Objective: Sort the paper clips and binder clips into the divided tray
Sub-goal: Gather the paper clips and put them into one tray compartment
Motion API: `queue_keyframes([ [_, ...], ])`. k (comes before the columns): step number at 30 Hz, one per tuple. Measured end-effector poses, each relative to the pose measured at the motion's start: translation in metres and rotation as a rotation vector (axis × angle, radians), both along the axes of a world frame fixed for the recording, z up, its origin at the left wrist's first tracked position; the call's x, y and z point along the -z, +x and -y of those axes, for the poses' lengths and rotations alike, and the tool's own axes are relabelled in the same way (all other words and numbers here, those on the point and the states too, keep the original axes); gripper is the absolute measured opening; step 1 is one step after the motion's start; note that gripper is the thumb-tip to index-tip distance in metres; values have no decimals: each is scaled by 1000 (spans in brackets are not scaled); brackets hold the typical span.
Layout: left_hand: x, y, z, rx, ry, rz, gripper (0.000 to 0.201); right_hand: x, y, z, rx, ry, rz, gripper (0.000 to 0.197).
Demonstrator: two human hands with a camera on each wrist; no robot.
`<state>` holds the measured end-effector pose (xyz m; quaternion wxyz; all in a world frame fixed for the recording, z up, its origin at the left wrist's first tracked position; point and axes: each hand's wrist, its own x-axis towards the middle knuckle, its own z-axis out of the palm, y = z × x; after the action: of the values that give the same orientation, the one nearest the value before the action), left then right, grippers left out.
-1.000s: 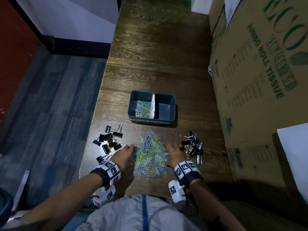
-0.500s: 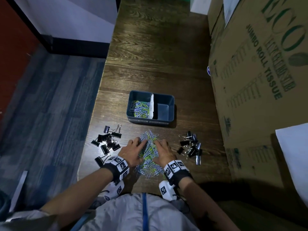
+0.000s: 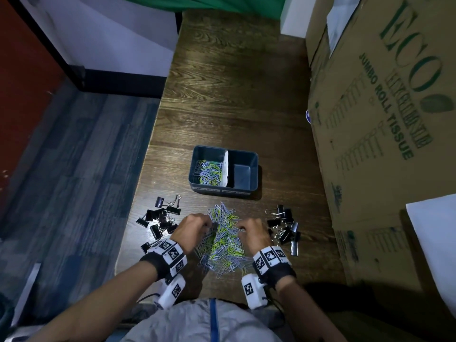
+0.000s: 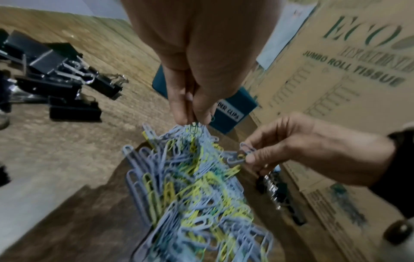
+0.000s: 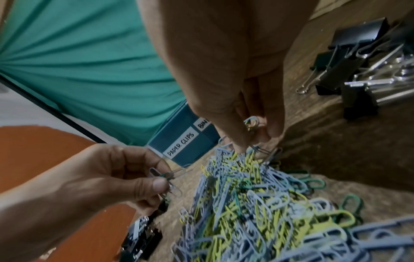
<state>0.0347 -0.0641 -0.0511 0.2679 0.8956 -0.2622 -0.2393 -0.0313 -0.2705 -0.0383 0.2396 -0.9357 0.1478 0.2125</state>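
Observation:
A heap of blue, yellow and green paper clips (image 3: 223,239) lies on the wooden table in front of the dark blue divided tray (image 3: 256,169). The tray's left compartment holds paper clips (image 3: 208,171); its right one shows a bare floor. My left hand (image 3: 207,224) pinches a few paper clips (image 4: 196,126) at the heap's upper left. My right hand (image 3: 241,227) pinches a few paper clips (image 5: 252,124) at its upper right. Black binder clips lie in one group left of the heap (image 3: 160,220) and in another on its right (image 3: 283,228).
A big cardboard box (image 3: 382,119) walls off the table's right side, with a white sheet (image 3: 434,243) on it. The table's left edge (image 3: 134,218) drops to the floor just beyond the left binder clips. Green cloth (image 3: 222,3) hangs at the far end.
Both hands swept in from the heap's sides and pushed it narrower. Their fingers have since curled, and each now pinches a few clips from the heap's top.

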Motion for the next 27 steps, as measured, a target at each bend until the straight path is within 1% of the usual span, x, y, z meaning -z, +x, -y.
queue_keyframes([
  [3,-26,12,2,-40,-120,40,24,-8,0,4,17,16,-7,26],
  [5,-47,27,7,-92,-197,95,21,-13,3,6,25,21,-9,23],
  [7,-68,48,15,-139,-235,159,16,-20,7,7,12,29,-4,16],
  [9,-86,69,24,-163,-256,228,10,-28,11,6,-9,57,6,14],
  [10,-91,79,27,-163,-268,249,10,-32,14,6,-17,70,14,14],
  [11,-94,88,28,-162,-272,249,18,-37,17,6,-27,82,35,14],
  [13,-92,100,26,-154,-241,244,36,-48,25,3,-37,98,102,11],
  [14,-89,101,24,-158,-208,270,37,-55,30,2,-31,114,130,9],
  [15,-85,99,22,-173,-171,306,32,-62,36,0,-25,130,154,9],
  [17,-76,87,16,-215,-113,366,14,-82,50,-2,-34,151,208,13],
  [18,-69,79,13,-233,-95,370,9,-92,59,-4,-43,166,243,14],
  [19,-64,70,9,-248,-76,359,8,-101,69,-5,-52,177,280,14],
  [21,-48,55,2,-243,-14,306,9,-116,90,-7,-63,186,346,12],
  [23,-34,42,-3,-179,78,205,10,-122,110,-12,-62,194,401,11],
  [25,-22,31,-3,-94,165,96,13,-121,124,-15,-42,182,412,17],
  [27,-10,23,-3,-30,209,37,23,-118,127,-18,-25,168,419,24],
])
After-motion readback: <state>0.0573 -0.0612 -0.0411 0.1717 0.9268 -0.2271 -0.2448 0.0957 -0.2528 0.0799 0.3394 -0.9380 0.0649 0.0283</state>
